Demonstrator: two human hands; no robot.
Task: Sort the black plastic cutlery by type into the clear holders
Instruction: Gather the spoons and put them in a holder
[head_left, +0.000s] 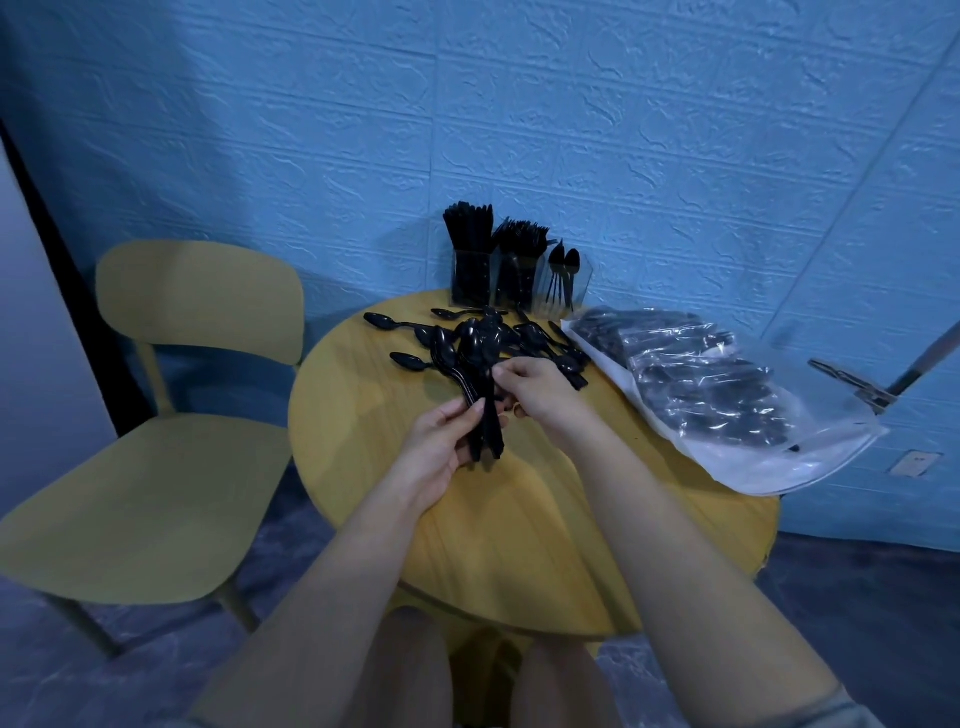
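My left hand (441, 447) grips a bundle of black plastic spoons (478, 364) by their handles, bowls pointing away from me over the round yellow table (519, 519). My right hand (535, 389) pinches the bundle's handles from the right. More loose black spoons (540, 338) lie scattered on the table behind the bundle. At the table's far edge stand three clear holders: the left holder (470, 275) is packed with knives, the middle holder (519, 275) with forks, and the right holder (563, 291) has a few spoons.
A clear plastic bag (727, 395) holding more black cutlery lies on the table's right side and overhangs its edge. A yellow chair (171, 415) stands to the left of the table. A blue textured wall is behind. My knees show under the table's near edge.
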